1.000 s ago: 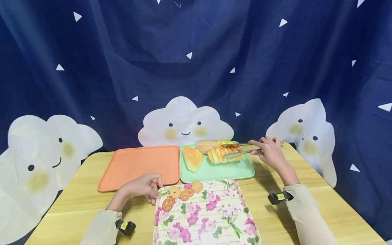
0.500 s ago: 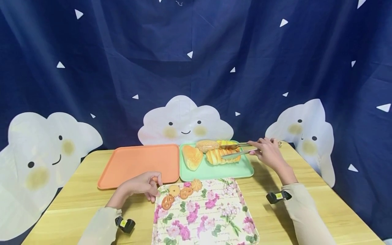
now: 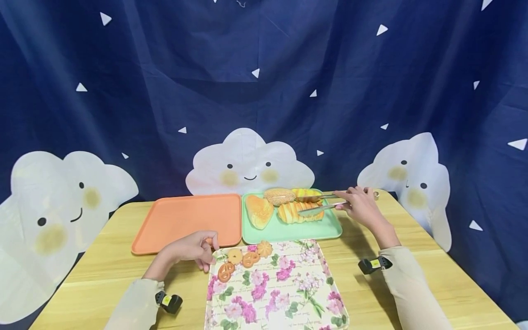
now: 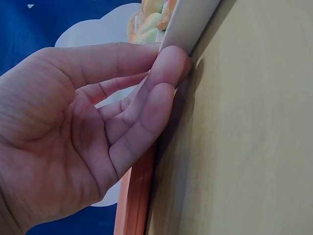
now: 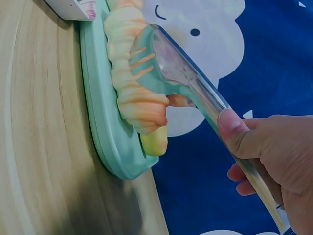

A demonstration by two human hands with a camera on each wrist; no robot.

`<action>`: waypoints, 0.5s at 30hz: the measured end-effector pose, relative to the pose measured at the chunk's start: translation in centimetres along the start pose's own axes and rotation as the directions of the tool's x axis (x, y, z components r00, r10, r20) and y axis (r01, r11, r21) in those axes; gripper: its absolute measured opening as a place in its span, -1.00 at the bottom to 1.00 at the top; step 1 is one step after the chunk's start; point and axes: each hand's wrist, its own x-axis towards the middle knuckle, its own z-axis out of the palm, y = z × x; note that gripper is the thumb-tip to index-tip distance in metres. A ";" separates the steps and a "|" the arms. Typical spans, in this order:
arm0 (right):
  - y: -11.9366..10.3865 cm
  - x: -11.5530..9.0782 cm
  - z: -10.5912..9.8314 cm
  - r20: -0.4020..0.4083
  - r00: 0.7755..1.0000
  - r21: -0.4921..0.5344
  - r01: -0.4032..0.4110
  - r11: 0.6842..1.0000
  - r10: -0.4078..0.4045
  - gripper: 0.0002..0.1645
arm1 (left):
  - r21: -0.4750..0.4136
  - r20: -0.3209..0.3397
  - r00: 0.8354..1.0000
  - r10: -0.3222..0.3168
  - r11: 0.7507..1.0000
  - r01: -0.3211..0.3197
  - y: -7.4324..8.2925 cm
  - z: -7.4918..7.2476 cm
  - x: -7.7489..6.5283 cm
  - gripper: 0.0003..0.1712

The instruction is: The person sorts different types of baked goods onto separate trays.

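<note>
In the head view my right hand (image 3: 360, 206) grips metal tongs (image 3: 321, 207), their ends at a long striped bread roll (image 3: 294, 213) on the green tray (image 3: 268, 236). The right wrist view shows one slotted end of the tongs (image 5: 171, 63) against the roll's ridged side (image 5: 132, 83); whether both ends touch it, I cannot tell. My left hand (image 3: 190, 250) pinches the far left corner of the floral tray (image 3: 305, 284). From the left wrist, thumb and fingers (image 4: 164, 68) meet at that tray's pale rim (image 4: 188, 24).
Beside the roll on the green tray lie a triangular bun (image 3: 260, 213), a sesame bun (image 3: 279, 196) and a yellow bread (image 3: 303, 192). An orange tray (image 3: 187, 220) stands at left. Several cookies and pretzels (image 3: 226, 272) lie in the floral tray's far left corner.
The striped roll has come down slightly within the tongs, toward the green tray, and more of the sesame bun shows behind it. My left hand keeps its place on the floral tray.
</note>
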 end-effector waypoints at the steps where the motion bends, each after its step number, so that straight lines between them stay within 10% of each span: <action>1: 0.0 0.0 0.0 0.002 1.000 -0.001 0.000 1.000 0.000 -0.50 | 0.000 -0.001 1.000 0.000 1.000 0.000 0.0 0.0 0.0 -0.69; 15: -0.7 0.0 -1.3 0.043 0.999 0.002 0.003 1.000 -0.003 -0.50 | 0.009 -0.006 1.000 0.004 1.000 -0.004 0.0 0.1 -0.1 -0.69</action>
